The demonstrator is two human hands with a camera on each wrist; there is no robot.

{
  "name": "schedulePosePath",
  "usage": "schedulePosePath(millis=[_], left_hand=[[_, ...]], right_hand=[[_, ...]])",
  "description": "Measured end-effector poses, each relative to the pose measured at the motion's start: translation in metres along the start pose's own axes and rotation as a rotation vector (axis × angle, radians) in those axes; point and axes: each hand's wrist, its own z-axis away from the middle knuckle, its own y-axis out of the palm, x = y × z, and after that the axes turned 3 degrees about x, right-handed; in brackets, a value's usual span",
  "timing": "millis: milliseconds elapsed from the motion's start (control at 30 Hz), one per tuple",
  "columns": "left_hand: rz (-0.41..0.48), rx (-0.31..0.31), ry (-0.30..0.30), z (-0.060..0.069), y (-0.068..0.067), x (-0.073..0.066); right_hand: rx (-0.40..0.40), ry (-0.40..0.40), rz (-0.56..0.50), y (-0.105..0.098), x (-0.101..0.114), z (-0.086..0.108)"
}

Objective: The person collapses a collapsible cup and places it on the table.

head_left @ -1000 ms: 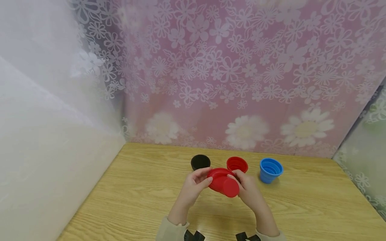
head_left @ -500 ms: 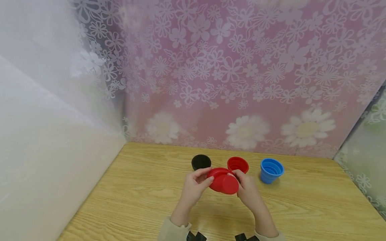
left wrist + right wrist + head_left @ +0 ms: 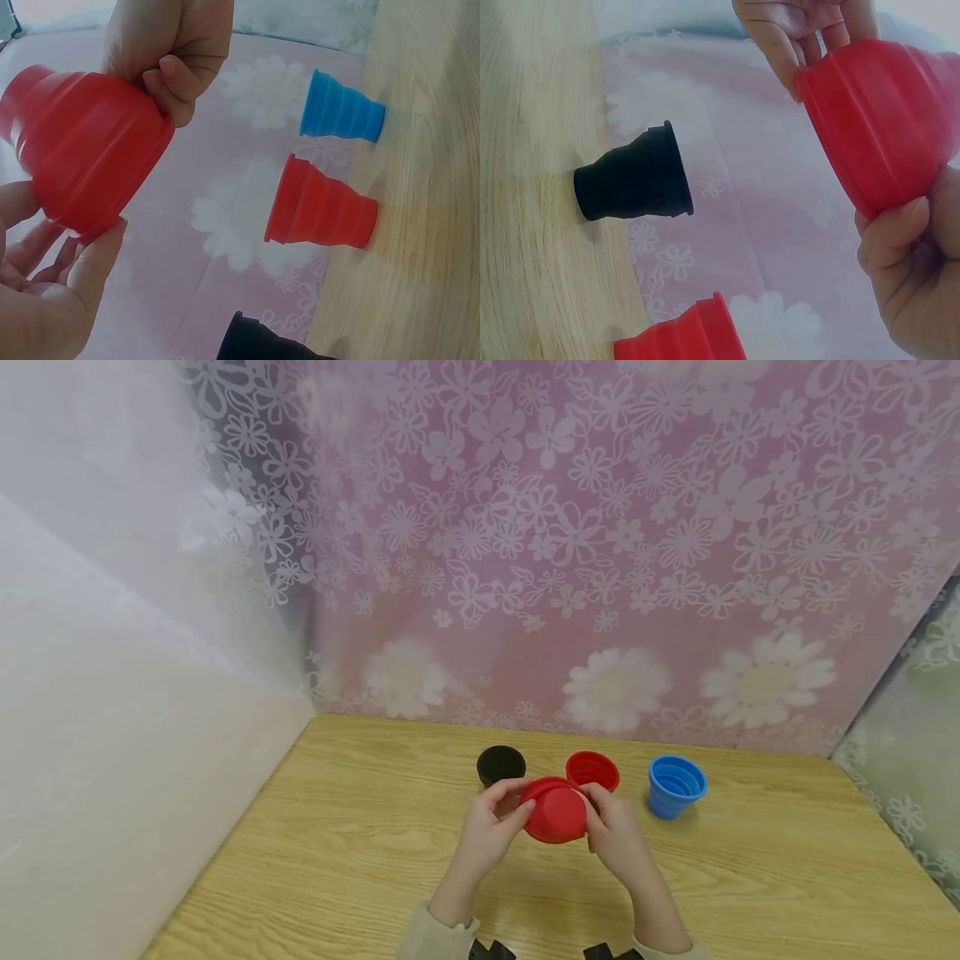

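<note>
Above the table, both hands hold a red collapsible cup, tilted so its round base faces the head camera. My left hand pinches its rim on the left, thumb on the outer wall. On the opposite side my right hand grips the rim, its fingers curled in the right wrist view. The held cup shows ridged, stepped walls in the left wrist view. Behind it stand a black cup, a second red cup and a blue cup, all upright with wide mouths up.
The wooden table runs back to a pink flowered curtain. A pale sheet closes off the left side, and a flowered sheet hangs at the right.
The held cup has turned, its base shifting left and slightly up toward the middle of its rim. Both hands keep hold of it; the three standing cups stay in place.
</note>
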Motion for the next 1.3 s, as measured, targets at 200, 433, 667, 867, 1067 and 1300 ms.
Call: schedulePosePath(millis=[200, 433, 667, 867, 1067, 1300], left_hand=[[0.077, 0.098, -0.044, 0.000, -0.003, 0.005], [0.133, 0.123, -0.013, -0.003, -0.005, 0.021], [0.102, 0.102, 0.024, 0.000, -0.004, 0.010], [0.017, 0.052, 0.051, 0.002, 0.000, -0.002], [-0.001, 0.012, 0.059, 0.002, 0.001, -0.002], [-0.026, -0.024, 0.064, 0.002, 0.002, -0.001]], right_hand=[[-0.046, 0.007, -0.040, -0.003, 0.001, 0.000], [-0.059, 0.025, -0.051, -0.003, 0.003, -0.002], [-0.065, 0.006, -0.035, -0.002, 0.017, 0.003], [-0.075, 0.035, -0.054, 0.000, 0.015, 0.002], [-0.074, 0.050, -0.090, 0.003, 0.003, -0.001], [-0.072, 0.049, -0.113, 0.005, 0.004, -0.001]])
